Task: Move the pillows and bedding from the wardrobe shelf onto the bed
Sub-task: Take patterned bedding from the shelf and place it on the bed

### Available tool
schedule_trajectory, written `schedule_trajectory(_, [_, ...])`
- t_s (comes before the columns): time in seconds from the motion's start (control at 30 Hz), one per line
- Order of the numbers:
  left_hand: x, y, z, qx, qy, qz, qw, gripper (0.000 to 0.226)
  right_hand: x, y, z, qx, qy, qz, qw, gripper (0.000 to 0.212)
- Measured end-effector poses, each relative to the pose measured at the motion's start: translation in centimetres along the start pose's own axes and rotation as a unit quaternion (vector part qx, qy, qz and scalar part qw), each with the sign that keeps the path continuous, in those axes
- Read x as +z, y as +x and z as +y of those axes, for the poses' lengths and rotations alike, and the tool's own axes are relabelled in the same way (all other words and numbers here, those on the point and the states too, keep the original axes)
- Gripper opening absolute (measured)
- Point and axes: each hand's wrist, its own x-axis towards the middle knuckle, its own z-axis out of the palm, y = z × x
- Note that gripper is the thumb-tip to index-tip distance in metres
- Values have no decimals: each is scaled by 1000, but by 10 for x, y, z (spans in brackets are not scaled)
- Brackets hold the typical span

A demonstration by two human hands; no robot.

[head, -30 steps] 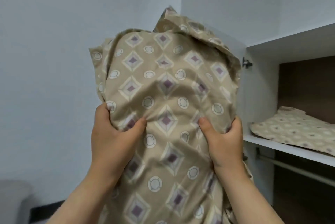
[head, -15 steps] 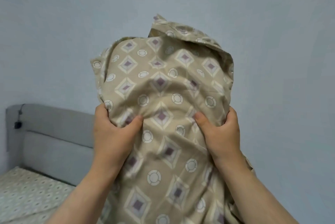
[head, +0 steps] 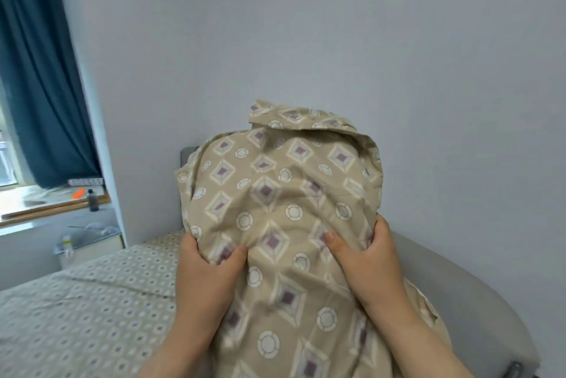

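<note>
The pillow (head: 281,224) fills the frame's centre, blocking the view ahead. Lower left, the bed (head: 85,310) lies bare and open. The headboard (head: 477,301) curves along the lower right; the wall (head: 306,40) closes off everything behind.

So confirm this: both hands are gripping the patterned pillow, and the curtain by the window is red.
Not quite. In the head view both hands, left and right, do grip the patterned pillow, but the curtain by the window is dark blue, not red.

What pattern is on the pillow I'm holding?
Tan pillow with purple-centred diamonds and cream circles, shown in the head view.
</note>
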Motion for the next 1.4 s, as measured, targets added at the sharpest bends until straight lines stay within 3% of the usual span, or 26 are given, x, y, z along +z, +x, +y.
schedule_trajectory(0.13, [10,21,-36,-36,36,49,998,46,33,37,34,21,-1,-75,997,71])
schedule_trajectory(0.37, [-12,59,-121,-129,66,118,982,57,127,58,104,101,-9,-184,978,93])
schedule_trajectory(0.5, [-27,89,-173,-177,66,151,970,49,185,67,128,135,-22,-233,963,101])
schedule_trajectory(0.8, [-44,153,-278,-227,105,162,954,42,291,102,193,150,-69,-288,943,77])
schedule_trajectory(0.97, [-43,186,-318,-247,135,161,946,52,336,122,233,150,-83,-312,935,71])
schedule_trajectory(1.2, [-29,220,-394,-259,145,166,940,41,399,155,312,165,-94,-388,902,90])
schedule_trajectory(1.27, [-29,234,-420,-271,135,133,944,48,422,168,344,148,-106,-423,887,103])
schedule_trajectory(1.4, [-41,266,-482,-295,151,37,943,92,468,202,400,91,-121,-506,849,113])
